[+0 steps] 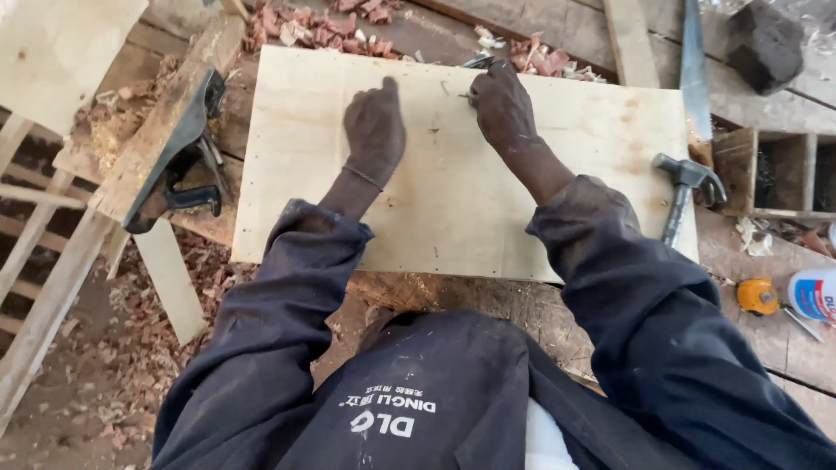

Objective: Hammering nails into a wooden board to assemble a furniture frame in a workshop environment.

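A pale plywood board (453, 200) lies flat on the workbench in front of me. My left hand (374, 130) rests on the board with its fingers curled and one fingertip pressed to the surface. My right hand (503, 109) is closed around a small dark metal tool (477, 63), perhaps pincers, held at a spot near the board's far edge. What the tool's tip grips is too small to tell. Both arms wear dark blue sleeves.
A claw hammer (686, 187) lies on the board's right edge. A dark hand plane (178, 152) sits on a plank at left. A handsaw blade (694, 61), wooden box (775, 174), yellow tape measure (758, 296) and white bottle (814, 294) are right. Wood shavings (313, 30) litter the bench.
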